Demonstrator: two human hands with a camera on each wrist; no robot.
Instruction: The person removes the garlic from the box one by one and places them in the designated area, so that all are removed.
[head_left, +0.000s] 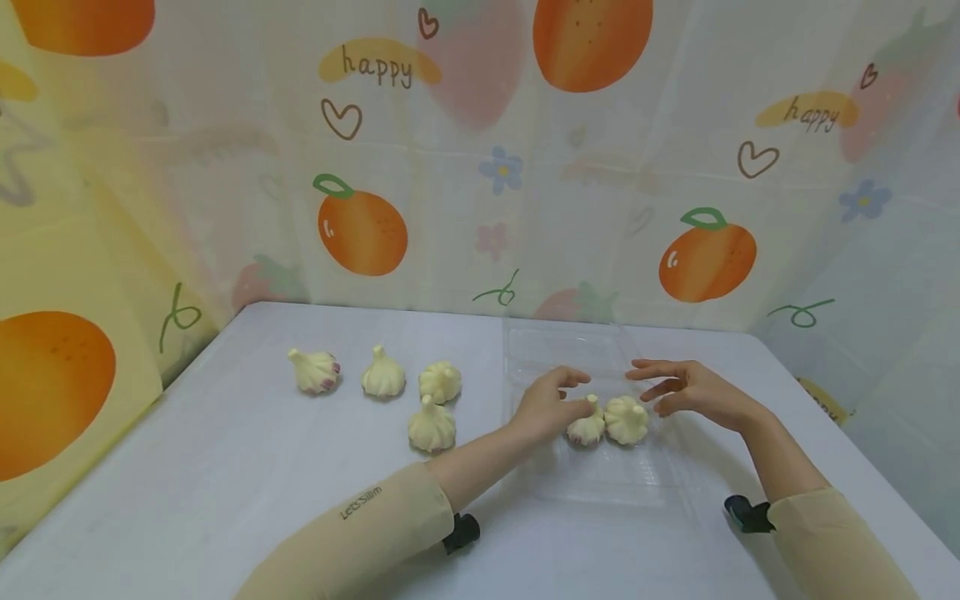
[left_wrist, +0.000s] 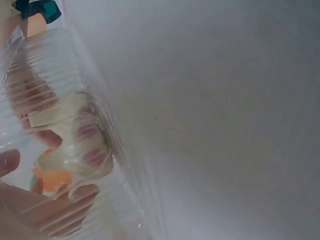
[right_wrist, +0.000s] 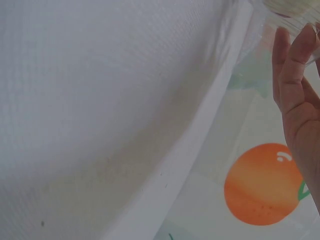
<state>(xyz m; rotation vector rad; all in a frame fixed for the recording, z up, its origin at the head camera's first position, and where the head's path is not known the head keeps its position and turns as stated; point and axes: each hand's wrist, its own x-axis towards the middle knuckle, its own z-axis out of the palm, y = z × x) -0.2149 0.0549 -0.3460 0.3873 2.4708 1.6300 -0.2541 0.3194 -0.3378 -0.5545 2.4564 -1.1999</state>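
A clear plastic container (head_left: 600, 492) with an open lid lies on the table. Side by side in it sit two garlic bulbs, a left one (head_left: 585, 429) with purplish marks and a right one (head_left: 626, 420). My left hand (head_left: 549, 407) reaches over the container's left part, thumb beside the left bulb's stem, fingers apart. In the left wrist view that hand (left_wrist: 50, 212) appears through the ribbed plastic near a garlic bulb (left_wrist: 90, 155). My right hand (head_left: 693, 390) hovers at the container's right side, fingers loosely extended towards the right bulb. Its fingers (right_wrist: 292, 65) show in the right wrist view.
Left of the container, several more garlic bulbs lie on the white table (head_left: 225, 467), among them a purple-tinged one (head_left: 315, 372) at the far left and a front one (head_left: 432, 427). A fruit-patterned curtain (head_left: 450, 208) hangs behind the table.
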